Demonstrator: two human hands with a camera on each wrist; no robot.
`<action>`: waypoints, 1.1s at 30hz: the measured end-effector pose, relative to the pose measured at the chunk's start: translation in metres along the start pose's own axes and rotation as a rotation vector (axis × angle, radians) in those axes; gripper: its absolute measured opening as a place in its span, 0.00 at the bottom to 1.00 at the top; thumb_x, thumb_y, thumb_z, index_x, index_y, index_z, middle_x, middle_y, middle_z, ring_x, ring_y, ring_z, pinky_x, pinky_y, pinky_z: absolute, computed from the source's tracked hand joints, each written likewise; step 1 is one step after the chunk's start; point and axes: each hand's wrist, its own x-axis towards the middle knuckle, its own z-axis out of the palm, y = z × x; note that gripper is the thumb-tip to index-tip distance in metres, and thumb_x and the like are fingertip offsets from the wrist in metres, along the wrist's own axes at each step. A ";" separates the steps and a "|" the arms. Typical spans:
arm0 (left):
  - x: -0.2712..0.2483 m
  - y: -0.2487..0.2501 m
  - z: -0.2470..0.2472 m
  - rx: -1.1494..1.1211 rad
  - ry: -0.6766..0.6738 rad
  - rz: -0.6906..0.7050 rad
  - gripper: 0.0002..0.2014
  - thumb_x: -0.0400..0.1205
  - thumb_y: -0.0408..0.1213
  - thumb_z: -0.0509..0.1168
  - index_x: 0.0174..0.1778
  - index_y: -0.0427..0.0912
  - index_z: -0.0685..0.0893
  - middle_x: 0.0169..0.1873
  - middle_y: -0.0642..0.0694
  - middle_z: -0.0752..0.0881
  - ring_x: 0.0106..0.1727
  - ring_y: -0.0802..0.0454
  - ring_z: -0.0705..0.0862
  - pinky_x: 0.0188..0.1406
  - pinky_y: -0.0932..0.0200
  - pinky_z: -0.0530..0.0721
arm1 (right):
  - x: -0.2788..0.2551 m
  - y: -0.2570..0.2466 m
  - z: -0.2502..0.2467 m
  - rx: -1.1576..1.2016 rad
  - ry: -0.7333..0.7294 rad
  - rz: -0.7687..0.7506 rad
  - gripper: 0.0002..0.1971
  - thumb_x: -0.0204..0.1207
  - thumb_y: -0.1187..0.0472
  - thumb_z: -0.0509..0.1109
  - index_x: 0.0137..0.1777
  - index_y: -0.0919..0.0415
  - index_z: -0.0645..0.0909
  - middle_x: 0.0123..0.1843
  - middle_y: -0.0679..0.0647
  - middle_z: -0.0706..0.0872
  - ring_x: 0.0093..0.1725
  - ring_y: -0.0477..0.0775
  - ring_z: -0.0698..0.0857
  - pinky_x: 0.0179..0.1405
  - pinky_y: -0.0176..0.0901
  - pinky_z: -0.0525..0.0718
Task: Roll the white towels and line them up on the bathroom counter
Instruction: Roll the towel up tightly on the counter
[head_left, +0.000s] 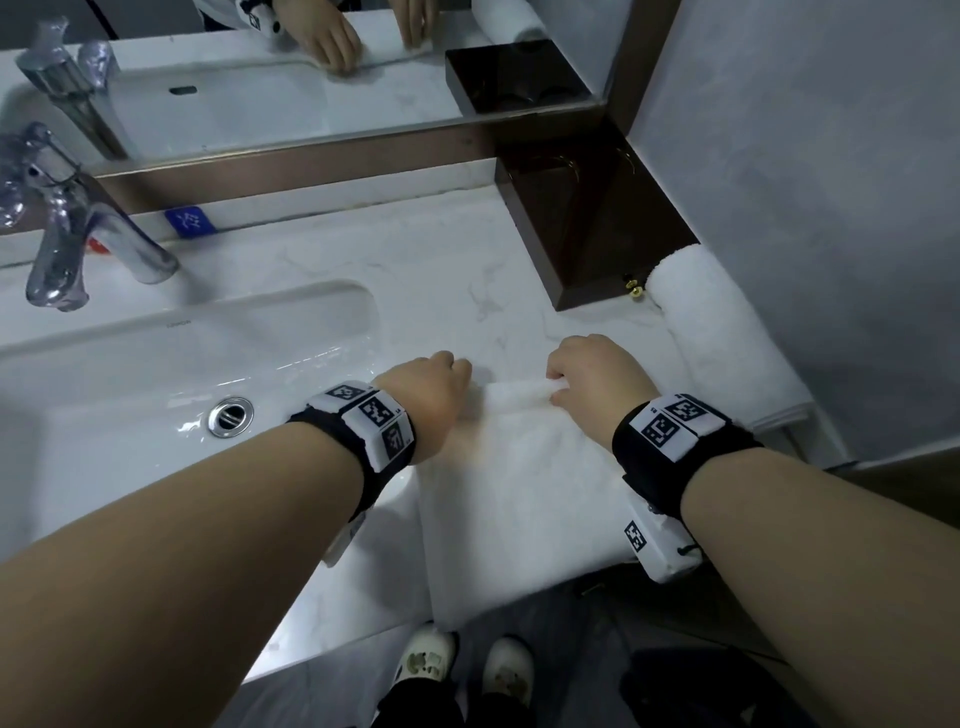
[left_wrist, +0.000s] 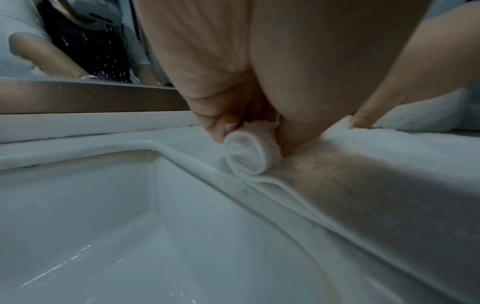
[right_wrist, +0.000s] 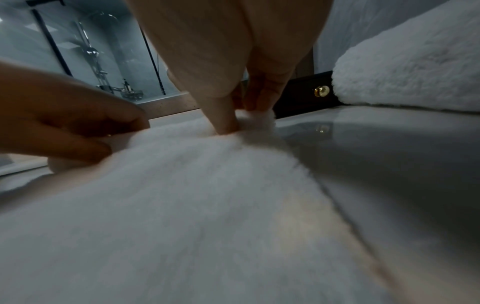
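Towel (head_left: 519, 483) flat on counter (head_left: 363, 270), far edge rolled — left grip (head_left: 426, 395) and right grip (head_left: 597, 379) both pinching that roll

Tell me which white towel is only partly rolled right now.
The towel under both hands, beside the sink: only its far edge is curled, the rest lying flat. The other towel, by the right wall, is a finished roll nobody touches.

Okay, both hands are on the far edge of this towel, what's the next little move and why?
Probably keep rolling toward yourself: the left hand and right hand grip only a small starter roll, and most of the towel lies flat on the counter.
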 end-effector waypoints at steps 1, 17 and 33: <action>0.001 -0.001 0.000 -0.002 0.012 -0.001 0.14 0.79 0.26 0.62 0.46 0.45 0.62 0.46 0.48 0.67 0.42 0.48 0.72 0.39 0.52 0.76 | -0.001 0.003 0.004 0.020 0.034 -0.011 0.12 0.82 0.61 0.65 0.64 0.60 0.80 0.63 0.53 0.80 0.64 0.57 0.74 0.61 0.44 0.74; -0.004 0.006 0.010 -0.022 0.116 0.001 0.12 0.75 0.24 0.61 0.43 0.43 0.65 0.44 0.46 0.67 0.31 0.45 0.71 0.31 0.53 0.74 | -0.014 0.018 0.035 0.108 0.215 -0.084 0.15 0.68 0.79 0.63 0.47 0.61 0.83 0.51 0.50 0.80 0.51 0.54 0.73 0.47 0.50 0.79; -0.028 0.025 0.013 0.261 0.082 0.138 0.23 0.72 0.28 0.65 0.61 0.43 0.68 0.57 0.43 0.68 0.42 0.42 0.68 0.31 0.51 0.73 | -0.034 0.014 0.036 0.303 0.208 0.050 0.11 0.77 0.71 0.62 0.42 0.52 0.74 0.44 0.40 0.68 0.47 0.48 0.72 0.43 0.36 0.66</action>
